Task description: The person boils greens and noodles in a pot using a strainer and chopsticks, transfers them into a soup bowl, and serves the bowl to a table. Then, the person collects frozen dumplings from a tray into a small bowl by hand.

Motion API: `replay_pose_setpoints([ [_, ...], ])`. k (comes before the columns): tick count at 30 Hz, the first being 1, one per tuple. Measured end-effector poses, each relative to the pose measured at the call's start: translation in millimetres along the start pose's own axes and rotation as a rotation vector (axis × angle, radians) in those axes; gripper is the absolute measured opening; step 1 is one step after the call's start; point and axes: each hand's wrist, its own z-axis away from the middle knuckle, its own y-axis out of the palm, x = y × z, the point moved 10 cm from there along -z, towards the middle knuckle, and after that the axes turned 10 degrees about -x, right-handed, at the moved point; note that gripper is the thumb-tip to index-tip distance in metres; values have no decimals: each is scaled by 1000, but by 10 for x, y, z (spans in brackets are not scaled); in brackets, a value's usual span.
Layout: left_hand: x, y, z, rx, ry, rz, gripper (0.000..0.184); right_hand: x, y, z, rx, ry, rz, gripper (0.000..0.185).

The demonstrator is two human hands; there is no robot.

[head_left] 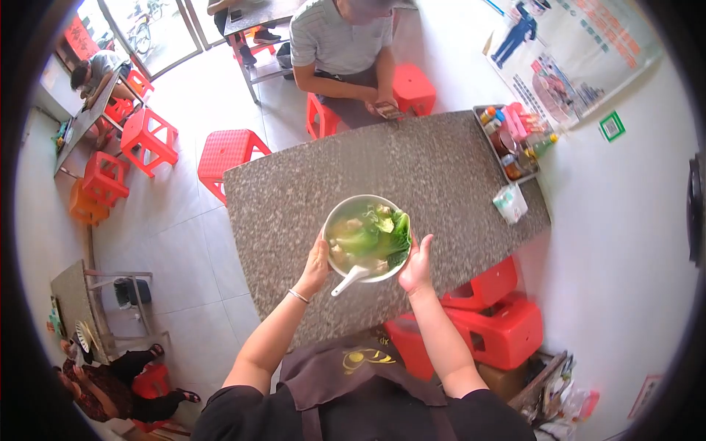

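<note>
Between my two hands is a white bowl of soup with green leafy vegetables and pale lumps in the broth. A white soup spoon rests in it, its handle sticking out over the near rim. My left hand grips the bowl's left side, a bracelet on that wrist. On the right side my right hand presses against the bowl with its thumb raised. The bowl is over the speckled stone table; whether its base touches the top is hidden.
A tray of condiments and a tissue pack stand at the table's right end. A seated person holds a phone across the table. Red stools stand left; stacked red stools sit near right. Other people sit at tables farther left.
</note>
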Motion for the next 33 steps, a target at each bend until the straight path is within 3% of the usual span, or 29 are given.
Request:
replay_pose_setpoints([
  [3,311,192,-483,-15,-193,117,56,262,-56,-637,-43,-67,68,73],
  [9,1001,171,-927,-136,-163,4,61,415,-165,-1385,-4,-27,123,70],
  [11,988,246,-1115,-137,-91,-136,65,501,-242,-1649,-4,-12,156,70],
  [14,743,470,-1237,-123,-187,-127,64,583,-276,-1857,83,10,216,77],
  [16,1343,335,-1405,-220,-237,-51,64,594,-191,-2034,163,74,163,81],
  [18,1404,414,-1477,-259,-282,111,65,615,-85,-2097,190,137,163,83],
  [22,1276,491,-1540,-211,-3,110,70,714,-157,-2103,213,163,191,79],
  [24,1142,517,-1432,-194,-79,128,72,724,-195,-2055,152,169,218,78],
  [25,1413,432,-1537,-216,-149,50,74,531,-560,-2408,87,245,167,77],
  [29,1362,640,-1559,-146,-152,-70,77,826,-554,-2301,-83,190,252,77],
  [30,1469,515,-1608,-234,-135,-115,76,824,-563,-2397,-10,205,269,77],
  [32,1273,176,-1214,-284,-326,20,85,550,-384,-2135,41,212,301,76],
  [33,1216,86,-1059,-315,-295,66,80,640,-452,-2136,92,184,297,77],
])
